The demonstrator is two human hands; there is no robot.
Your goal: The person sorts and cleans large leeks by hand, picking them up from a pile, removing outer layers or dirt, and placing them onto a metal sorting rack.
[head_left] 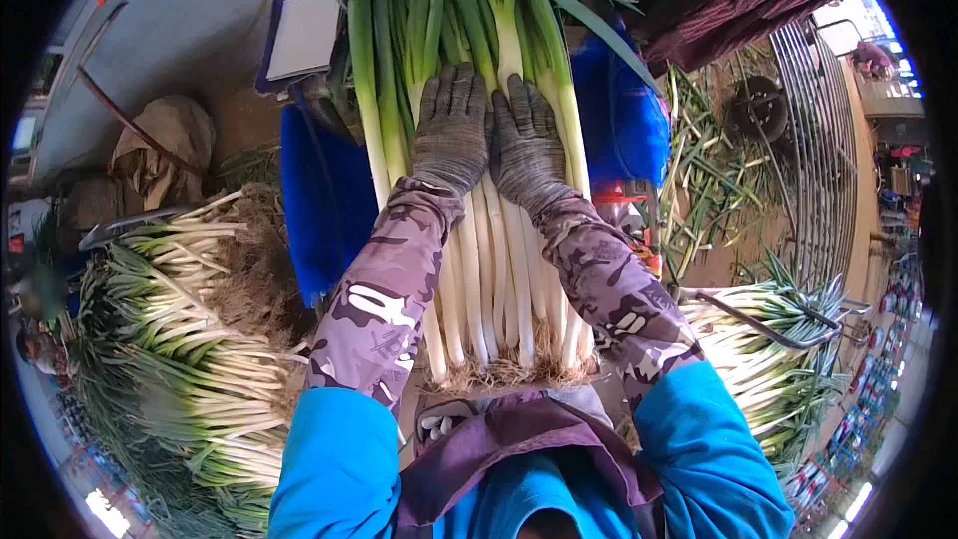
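Observation:
A bundle of long green onions lies in front of me, green leaves pointing away and rooted white ends toward my body. My left hand, in a grey knit glove, rests flat on the bundle where white turns to green. Close beside it, my right hand, gloved the same way, also lies flat on the stalks. The fingers of both hands are stretched forward along the onions, not wrapped round them. Whatever supports the bundle is mostly hidden under it.
Piled green onions lie at the left, with another stack at the right by a metal bar. Blue cloth hangs beside the bundle. A white flat panel stands at its far left. Loose green leaves litter the floor at right.

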